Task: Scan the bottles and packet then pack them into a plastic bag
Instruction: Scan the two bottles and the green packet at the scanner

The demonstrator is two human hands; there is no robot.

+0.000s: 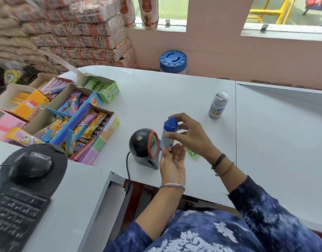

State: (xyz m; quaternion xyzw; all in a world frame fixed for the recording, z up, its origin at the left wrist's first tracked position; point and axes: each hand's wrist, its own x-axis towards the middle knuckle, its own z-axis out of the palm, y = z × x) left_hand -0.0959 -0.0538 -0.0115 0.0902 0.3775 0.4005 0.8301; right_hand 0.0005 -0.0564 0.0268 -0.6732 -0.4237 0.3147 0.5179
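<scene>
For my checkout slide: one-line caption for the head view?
Both hands hold a blue-capped bottle beside the barcode scanner; a second bottle waits on the counter.

Two bottles (169,134) (218,105), one green packet (192,153), one scanner (144,147), one mouse (32,163), one keyboard (15,213).

Your right hand (191,135) and left hand (172,162) are hiding most of the green packet (192,153) and part of the blue-capped bottle (168,135), whose label print is reading too blurred to make out. The keyboard (15,215) is running off the left edge, and the far bottle (218,105) is looking smeared.
</scene>
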